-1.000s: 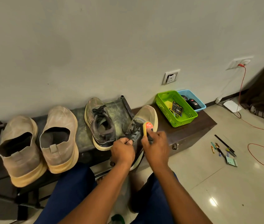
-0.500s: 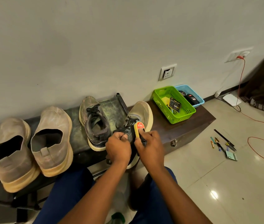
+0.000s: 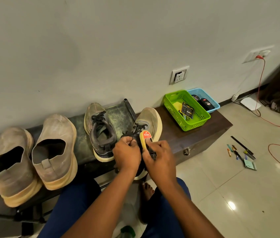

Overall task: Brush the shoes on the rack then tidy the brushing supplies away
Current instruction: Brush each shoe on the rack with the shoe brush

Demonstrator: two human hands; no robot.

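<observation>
Four shoes [image 3: 99,131] are sitting in a row, two baskets [image 3: 170,103] are standing beside them, and one brush [image 3: 145,139] is showing

A brush [image 3: 145,139] is gripped by the right hand [image 3: 159,158] against a laced shoe [image 3: 148,123], whose laces are pinched by the left hand [image 3: 127,154]. Left of that shoe, its mate [image 3: 99,132] and two slip-ons [image 3: 33,155] are lined up. Right of it, a green basket [image 3: 171,104] is seen.

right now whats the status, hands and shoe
Left hand grips the laced sneaker at its laces. Right hand holds yellow brush on it. Nothing in the way.
</observation>
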